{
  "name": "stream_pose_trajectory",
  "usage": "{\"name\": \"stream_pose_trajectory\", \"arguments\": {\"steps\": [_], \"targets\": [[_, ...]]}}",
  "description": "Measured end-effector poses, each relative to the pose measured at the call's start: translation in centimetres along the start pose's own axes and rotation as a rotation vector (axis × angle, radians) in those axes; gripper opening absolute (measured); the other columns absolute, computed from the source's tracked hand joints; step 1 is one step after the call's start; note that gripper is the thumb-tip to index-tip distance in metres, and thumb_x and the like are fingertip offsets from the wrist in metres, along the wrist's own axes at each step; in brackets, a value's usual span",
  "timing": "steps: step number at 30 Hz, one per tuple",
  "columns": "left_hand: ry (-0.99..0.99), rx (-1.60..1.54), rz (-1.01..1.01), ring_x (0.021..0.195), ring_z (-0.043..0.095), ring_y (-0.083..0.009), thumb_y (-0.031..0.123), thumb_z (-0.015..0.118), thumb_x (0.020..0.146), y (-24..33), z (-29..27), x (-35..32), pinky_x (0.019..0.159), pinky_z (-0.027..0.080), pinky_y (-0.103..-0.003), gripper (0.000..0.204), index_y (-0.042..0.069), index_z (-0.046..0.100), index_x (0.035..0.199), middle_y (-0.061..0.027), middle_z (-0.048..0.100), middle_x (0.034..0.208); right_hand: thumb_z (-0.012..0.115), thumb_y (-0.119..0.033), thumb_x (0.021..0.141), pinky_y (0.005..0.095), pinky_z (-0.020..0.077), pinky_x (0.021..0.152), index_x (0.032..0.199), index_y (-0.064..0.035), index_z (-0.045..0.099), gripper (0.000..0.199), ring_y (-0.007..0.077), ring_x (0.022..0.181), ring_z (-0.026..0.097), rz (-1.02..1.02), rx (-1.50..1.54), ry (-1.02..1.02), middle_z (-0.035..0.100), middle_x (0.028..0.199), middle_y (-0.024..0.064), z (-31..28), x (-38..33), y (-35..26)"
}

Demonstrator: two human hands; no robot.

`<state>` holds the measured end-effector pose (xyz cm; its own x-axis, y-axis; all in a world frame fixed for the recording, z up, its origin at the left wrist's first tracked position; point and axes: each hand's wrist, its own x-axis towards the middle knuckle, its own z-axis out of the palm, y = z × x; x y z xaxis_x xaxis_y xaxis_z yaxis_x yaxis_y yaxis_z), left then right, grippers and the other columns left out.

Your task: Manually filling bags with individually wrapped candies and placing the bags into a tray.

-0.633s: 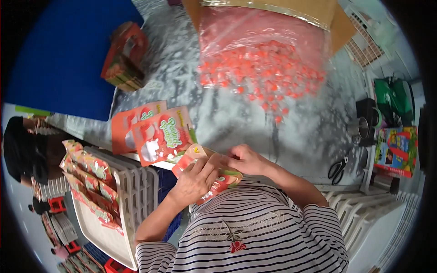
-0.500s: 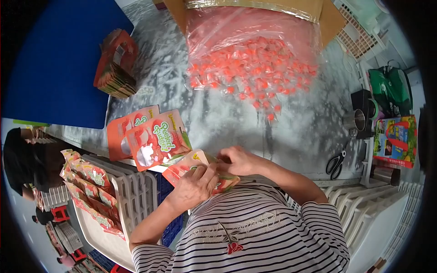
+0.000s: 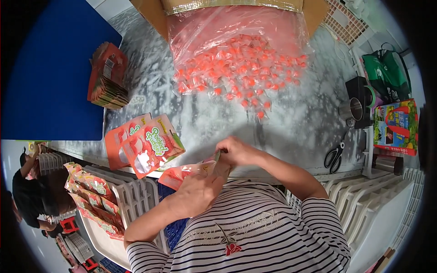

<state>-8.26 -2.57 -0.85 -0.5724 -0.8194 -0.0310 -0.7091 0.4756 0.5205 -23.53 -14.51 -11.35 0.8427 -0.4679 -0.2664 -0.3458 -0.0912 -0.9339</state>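
A red and pink candy pouch [image 3: 175, 176] is held on its side at the table's front edge, close to my body. My left hand [image 3: 199, 194] is closed on the pouch's lower side and covers much of its front. At the other end, the fingers of my right hand [image 3: 234, 151] pinch the pouch's edge. Whether the pouch's mouth is parted cannot be made out. Just left of my hands, two flat pouches [image 3: 154, 144] overlap on the table. Beyond them lies a heap of clear-wrapped red candies [image 3: 246, 68].
The candies spill from a plastic-lined cardboard box [image 3: 314, 16]. A stack of pouches [image 3: 108, 75] stands by a blue panel [image 3: 54, 68]. Black scissors [image 3: 334, 158] and a metal cup [image 3: 350, 109] are at right. Filled pouches [image 3: 95, 195] sit on a tray at lower left; a person works beyond.
My right hand has shifted slightly up and away from my left, and the pouch's end has turned upward between them. The whole view has also shifted a little.
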Motion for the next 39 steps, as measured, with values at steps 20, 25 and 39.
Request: {"name": "stream_pose_trajectory", "arguments": {"steps": [20,25,39], "targets": [[0.284,-0.133,-0.482,0.066,0.062,-0.0317,0.005,0.066,0.081,-0.3,2.5,-0.5,0.059,0.048,-0.04,0.013,0.005,0.062,0.093,-0.0125,0.063,0.075,0.063,-0.024,0.087,0.0542,0.0193,0.112,0.133,-0.0075,0.05,0.051,0.0347,0.131,0.032,-0.22,-0.901,0.594,0.042,0.138,0.012,-3.8,-3.3,6.4],[0.255,-0.148,-0.496,0.065,0.062,-0.0317,0.005,0.065,0.081,-0.3,2.5,-0.4,0.059,0.048,-0.04,0.012,0.005,0.062,0.093,-0.0124,0.063,0.076,0.06,-0.016,0.087,0.0501,0.0276,0.109,0.124,-0.0024,0.055,0.04,0.0357,0.124,0.041,-0.313,-0.677,0.625,0.049,0.13,0.0136,-4.3,-3.8,5.7],[0.35,-0.192,-0.509,0.064,0.062,-0.0311,0.006,0.066,0.08,-0.7,2.9,-1.4,0.058,0.048,-0.038,0.012,0.004,0.06,0.089,-0.0121,0.063,0.076,0.054,-0.01,0.088,0.0448,0.0357,0.104,0.12,-0.0023,0.057,0.033,0.0367,0.124,0.04,-0.199,-0.781,0.609,0.047,0.131,0.0154,-6.6,-3.9,5.9]]}}
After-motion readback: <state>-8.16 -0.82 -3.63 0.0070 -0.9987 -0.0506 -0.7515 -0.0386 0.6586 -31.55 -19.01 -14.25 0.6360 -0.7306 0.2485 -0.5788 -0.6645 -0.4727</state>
